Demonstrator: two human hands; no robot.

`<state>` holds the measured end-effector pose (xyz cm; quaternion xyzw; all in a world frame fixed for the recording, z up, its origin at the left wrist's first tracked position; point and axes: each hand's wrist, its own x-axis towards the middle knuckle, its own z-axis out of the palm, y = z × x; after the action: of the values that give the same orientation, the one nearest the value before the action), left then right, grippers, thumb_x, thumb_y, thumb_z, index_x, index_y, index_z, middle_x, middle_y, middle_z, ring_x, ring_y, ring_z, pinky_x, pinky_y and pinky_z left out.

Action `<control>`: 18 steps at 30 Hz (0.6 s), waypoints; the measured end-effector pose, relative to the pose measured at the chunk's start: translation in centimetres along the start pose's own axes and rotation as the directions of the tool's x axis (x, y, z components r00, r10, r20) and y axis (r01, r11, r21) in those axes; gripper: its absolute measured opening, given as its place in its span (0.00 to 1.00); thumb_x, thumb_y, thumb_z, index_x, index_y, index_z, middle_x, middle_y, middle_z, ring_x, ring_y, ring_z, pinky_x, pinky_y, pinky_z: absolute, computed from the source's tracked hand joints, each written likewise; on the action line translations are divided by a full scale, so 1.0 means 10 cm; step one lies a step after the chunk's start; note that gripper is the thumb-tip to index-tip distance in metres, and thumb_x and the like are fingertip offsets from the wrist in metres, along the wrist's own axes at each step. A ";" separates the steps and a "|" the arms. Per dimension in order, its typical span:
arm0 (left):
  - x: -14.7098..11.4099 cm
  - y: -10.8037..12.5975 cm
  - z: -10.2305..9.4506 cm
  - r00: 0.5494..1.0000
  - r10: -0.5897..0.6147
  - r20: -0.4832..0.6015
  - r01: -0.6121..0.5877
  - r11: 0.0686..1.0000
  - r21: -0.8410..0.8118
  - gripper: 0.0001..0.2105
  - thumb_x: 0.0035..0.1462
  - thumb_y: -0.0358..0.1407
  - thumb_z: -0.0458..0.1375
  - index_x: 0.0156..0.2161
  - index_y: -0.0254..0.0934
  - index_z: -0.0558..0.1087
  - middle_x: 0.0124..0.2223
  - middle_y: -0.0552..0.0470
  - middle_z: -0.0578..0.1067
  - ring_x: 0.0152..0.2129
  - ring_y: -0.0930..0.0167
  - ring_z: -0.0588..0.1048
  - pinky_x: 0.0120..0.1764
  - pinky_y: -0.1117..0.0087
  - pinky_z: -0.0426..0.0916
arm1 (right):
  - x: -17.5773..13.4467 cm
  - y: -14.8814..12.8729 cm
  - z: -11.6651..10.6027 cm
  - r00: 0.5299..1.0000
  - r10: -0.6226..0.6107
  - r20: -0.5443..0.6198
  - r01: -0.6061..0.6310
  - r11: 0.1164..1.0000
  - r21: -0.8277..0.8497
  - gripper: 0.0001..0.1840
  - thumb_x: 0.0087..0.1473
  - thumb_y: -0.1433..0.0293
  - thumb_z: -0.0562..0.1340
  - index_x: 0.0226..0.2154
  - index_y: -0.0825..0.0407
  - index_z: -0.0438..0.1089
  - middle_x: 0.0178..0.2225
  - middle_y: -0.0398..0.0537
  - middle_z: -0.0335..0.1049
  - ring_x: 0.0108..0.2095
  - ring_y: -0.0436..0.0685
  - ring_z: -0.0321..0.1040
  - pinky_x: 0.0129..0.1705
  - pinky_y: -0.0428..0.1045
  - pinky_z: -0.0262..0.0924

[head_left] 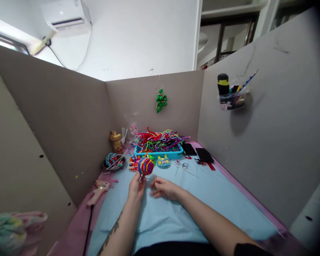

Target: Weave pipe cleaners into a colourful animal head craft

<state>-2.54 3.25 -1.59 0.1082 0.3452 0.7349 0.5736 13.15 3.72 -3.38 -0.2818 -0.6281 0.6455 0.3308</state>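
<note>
My left hand [136, 187] holds up a small ball-shaped craft of striped pipe cleaners [145, 166] by its stem, just above the light blue mat [202, 199]. My right hand [164, 188] rests on the mat right beside it, fingers loosely curled and holding nothing. Behind the craft lie other small pipe-cleaner figures, one blue and yellow [163, 162] and one orange and red [133, 164].
A blue tray heaped with coloured pipe cleaners [158, 144] stands at the back. Scissors [181, 165] and two dark phones [196, 152] lie to the right, a glue gun [98, 191] and round dish [113, 162] to the left. Grey partition walls enclose the desk.
</note>
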 end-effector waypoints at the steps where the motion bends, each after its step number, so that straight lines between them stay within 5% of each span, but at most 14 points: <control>1: 0.00 0.00 0.01 1.000 -0.010 -0.005 0.010 1.000 0.001 0.05 0.56 0.26 0.54 0.31 0.33 0.71 0.26 0.54 0.73 0.18 0.79 0.72 0.17 0.82 0.65 | 0.03 0.01 -0.04 0.970 -0.132 -0.205 0.113 0.988 -0.102 0.13 0.49 0.58 0.57 0.32 0.51 0.62 0.34 0.49 0.68 0.37 0.58 0.70 0.39 0.55 0.63; 2: -0.01 0.00 0.01 1.000 -0.022 -0.012 0.022 1.000 0.004 0.05 0.56 0.26 0.54 0.32 0.33 0.71 0.26 0.54 0.73 0.18 0.79 0.72 0.17 0.82 0.64 | 0.05 0.01 -0.09 0.871 -0.287 -0.400 0.207 0.951 -0.231 0.11 0.49 0.61 0.57 0.33 0.50 0.62 0.35 0.49 0.68 0.40 0.58 0.68 0.43 0.56 0.62; 4: -0.02 0.01 0.03 0.998 -0.053 -0.021 0.053 0.998 0.020 0.04 0.56 0.26 0.55 0.33 0.34 0.71 0.27 0.53 0.74 0.19 0.78 0.73 0.17 0.82 0.64 | 0.08 0.00 -0.24 0.594 -0.513 -0.619 0.273 0.853 -0.444 0.10 0.50 0.65 0.55 0.35 0.50 0.63 0.40 0.51 0.66 0.46 0.59 0.62 0.49 0.57 0.57; 6: -0.04 0.01 0.04 0.995 -0.095 -0.011 0.096 0.994 0.042 0.03 0.55 0.27 0.55 0.34 0.33 0.71 0.27 0.53 0.74 0.19 0.78 0.73 0.16 0.82 0.64 | 0.06 -0.01 -0.37 0.494 -0.561 -0.664 0.242 0.822 -0.515 0.12 0.50 0.66 0.55 0.38 0.51 0.63 0.44 0.53 0.63 0.47 0.59 0.60 0.47 0.56 0.58; 8: -0.05 0.00 0.05 0.988 -0.156 0.007 0.155 0.986 0.053 0.03 0.55 0.27 0.55 0.35 0.33 0.71 0.25 0.53 0.74 0.18 0.78 0.73 0.16 0.82 0.65 | 0.01 -0.03 -0.43 0.525 -0.541 -0.657 0.227 0.833 -0.504 0.12 0.50 0.65 0.56 0.38 0.51 0.63 0.41 0.52 0.65 0.42 0.58 0.63 0.42 0.53 0.61; 13: -0.06 0.00 0.04 0.954 -0.291 0.065 0.288 0.956 0.053 0.05 0.55 0.24 0.53 0.32 0.31 0.70 0.22 0.52 0.72 0.17 0.77 0.72 0.18 0.82 0.66 | -0.12 -0.12 -0.29 0.711 -0.556 -0.431 0.245 0.770 -0.589 0.13 0.54 0.64 0.54 0.21 0.51 0.64 0.21 0.43 0.64 0.27 0.53 0.63 0.32 0.48 0.58; 18: -0.09 0.01 0.05 0.926 -0.351 0.138 0.338 0.935 0.106 0.06 0.53 0.23 0.52 0.34 0.28 0.71 0.25 0.49 0.74 0.18 0.77 0.73 0.19 0.82 0.67 | -0.20 -0.21 -0.17 0.709 -0.674 -0.207 0.365 0.602 -0.711 0.15 0.55 0.67 0.53 0.20 0.51 0.66 0.23 0.45 0.65 0.31 0.54 0.63 0.36 0.49 0.57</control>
<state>-2.11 2.61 -0.96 0.1254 0.3424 0.5977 0.7140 15.89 3.17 -1.52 -0.3151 -0.7622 0.1847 0.5345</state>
